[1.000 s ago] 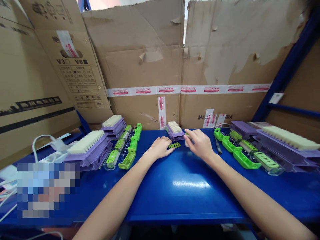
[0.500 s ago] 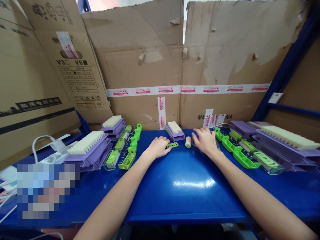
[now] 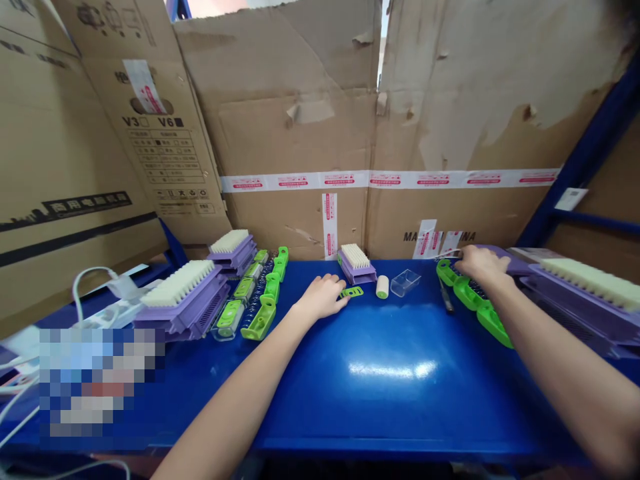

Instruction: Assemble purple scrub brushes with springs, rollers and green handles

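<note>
My left hand lies low over the blue table, fingers loosely bent and thumb apart. Its fingertips are beside a flat green slotted piece, perhaps touching its left end. My right hand reaches over the right-hand row of green curved parts, its fingers apart and bent downward. I see nothing held in it, though its fingertips are partly hidden. Between the hands stand a small cream cylinder with a green end, a clear plastic box and a purple block with cream bristles.
Purple bristled blocks stand at left, beside clear cases with green tops, springs and green curved parts. More purple blocks are at right. A dark-handled tool lies near the right row. Cardboard walls the back.
My right hand has moved right, from beside the cylinder to over the green parts, uncovering the clear box and the dark-handled tool. My left hand stays by the green piece. The view has shifted slightly.
</note>
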Action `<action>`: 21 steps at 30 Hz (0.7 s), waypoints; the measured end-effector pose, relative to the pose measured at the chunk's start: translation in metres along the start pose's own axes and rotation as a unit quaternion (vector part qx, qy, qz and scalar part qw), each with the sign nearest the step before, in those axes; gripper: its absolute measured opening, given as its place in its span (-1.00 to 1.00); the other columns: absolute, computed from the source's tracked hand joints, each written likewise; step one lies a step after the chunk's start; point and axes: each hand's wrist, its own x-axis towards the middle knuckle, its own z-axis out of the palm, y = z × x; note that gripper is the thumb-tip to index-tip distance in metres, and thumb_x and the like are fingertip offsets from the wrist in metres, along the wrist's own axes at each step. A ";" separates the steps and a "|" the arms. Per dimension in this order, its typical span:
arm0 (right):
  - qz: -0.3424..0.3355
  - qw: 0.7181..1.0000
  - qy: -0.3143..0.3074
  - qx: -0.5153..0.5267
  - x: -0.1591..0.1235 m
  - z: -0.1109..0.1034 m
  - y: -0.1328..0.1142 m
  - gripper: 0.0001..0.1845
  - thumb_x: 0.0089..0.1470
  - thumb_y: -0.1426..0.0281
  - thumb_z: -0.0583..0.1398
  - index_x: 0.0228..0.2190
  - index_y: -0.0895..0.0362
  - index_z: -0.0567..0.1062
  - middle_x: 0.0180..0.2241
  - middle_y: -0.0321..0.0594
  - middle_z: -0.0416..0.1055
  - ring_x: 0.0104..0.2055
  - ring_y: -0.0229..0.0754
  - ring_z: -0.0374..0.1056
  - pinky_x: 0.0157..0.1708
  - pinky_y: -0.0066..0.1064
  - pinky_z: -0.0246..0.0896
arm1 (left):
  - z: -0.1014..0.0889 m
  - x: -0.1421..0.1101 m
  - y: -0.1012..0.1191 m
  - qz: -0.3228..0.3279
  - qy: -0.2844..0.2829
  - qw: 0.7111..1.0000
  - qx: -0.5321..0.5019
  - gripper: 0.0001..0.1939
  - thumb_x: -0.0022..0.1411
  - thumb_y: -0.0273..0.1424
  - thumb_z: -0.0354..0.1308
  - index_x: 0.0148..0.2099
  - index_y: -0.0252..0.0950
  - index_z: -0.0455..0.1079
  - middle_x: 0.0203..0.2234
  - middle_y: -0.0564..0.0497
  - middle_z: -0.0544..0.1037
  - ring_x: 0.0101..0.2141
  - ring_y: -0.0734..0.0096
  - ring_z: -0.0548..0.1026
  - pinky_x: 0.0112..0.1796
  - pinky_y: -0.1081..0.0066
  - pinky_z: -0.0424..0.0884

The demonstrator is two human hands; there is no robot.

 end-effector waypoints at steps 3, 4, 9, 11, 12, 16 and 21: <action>0.000 0.999 -0.044 -0.020 0.012 0.001 0.003 -0.67 0.05 0.39 0.04 -0.13 0.19 0.40 -0.04 0.11 0.34 0.02 0.10 0.25 -0.07 -0.08 -0.02 | -0.002 0.000 0.001 -0.002 -0.008 1.000 0.001 -0.67 0.29 -0.20 -0.03 -0.09 -0.32 0.39 -0.19 -0.14 0.49 -0.13 0.13 0.43 -0.15 0.21 0.37; 0.000 0.999 -0.047 -0.023 0.015 0.003 0.003 -0.68 0.05 0.40 0.05 -0.14 0.20 0.40 -0.04 0.11 0.34 0.02 0.10 0.25 -0.07 -0.09 -0.01 | -0.002 0.000 0.002 -0.004 -0.010 1.000 0.001 -0.67 0.29 -0.20 -0.03 -0.09 -0.32 0.38 -0.19 -0.14 0.48 -0.13 0.13 0.43 -0.15 0.21 0.37; -0.017 0.998 -0.058 -0.023 0.020 0.013 0.002 -0.75 0.02 0.45 0.07 -0.22 0.17 0.43 -0.11 0.04 0.38 -0.02 0.05 0.28 -0.08 -0.11 0.00 | 0.001 0.000 0.001 -0.009 -0.009 1.000 -0.001 -0.69 0.28 -0.22 -0.02 -0.11 -0.32 0.39 -0.18 -0.14 0.48 -0.12 0.13 0.42 -0.15 0.21 0.37; -0.022 0.998 -0.058 -0.022 0.021 0.014 0.001 -0.77 0.02 0.46 0.07 -0.24 0.16 0.43 -0.12 0.03 0.39 -0.02 0.04 0.29 -0.09 -0.12 0.01 | 0.003 0.001 0.001 -0.011 -0.010 1.000 -0.003 -0.70 0.28 -0.22 -0.03 -0.12 -0.31 0.38 -0.18 -0.14 0.47 -0.11 0.13 0.42 -0.14 0.20 0.37; -0.022 0.998 -0.058 -0.022 0.022 0.014 0.000 -0.77 0.01 0.46 0.07 -0.25 0.16 0.43 -0.11 0.04 0.39 -0.02 0.05 0.29 -0.09 -0.11 0.02 | 0.004 0.001 0.000 -0.012 -0.011 1.000 -0.005 -0.70 0.28 -0.22 -0.03 -0.12 -0.31 0.38 -0.18 -0.14 0.47 -0.11 0.13 0.42 -0.13 0.19 0.37; -0.023 0.998 -0.058 -0.018 0.022 0.011 -0.001 -0.79 -0.01 0.45 0.11 -0.28 0.14 0.45 -0.13 0.03 0.41 -0.04 0.06 0.32 -0.12 -0.14 0.07 | 0.004 0.001 0.000 -0.013 -0.014 1.000 -0.010 -0.70 0.28 -0.21 -0.03 -0.13 -0.30 0.38 -0.19 -0.14 0.47 -0.11 0.12 0.42 -0.13 0.17 0.37; -0.016 0.998 -0.053 -0.008 0.020 0.006 -0.001 -0.72 0.02 0.40 0.09 -0.18 0.11 0.44 -0.07 0.01 0.39 0.00 0.06 0.31 -0.11 -0.16 0.10 | 0.004 0.001 0.000 -0.012 -0.014 1.000 -0.010 -0.70 0.28 -0.22 -0.03 -0.14 -0.30 0.38 -0.19 -0.14 0.47 -0.10 0.12 0.41 -0.13 0.18 0.37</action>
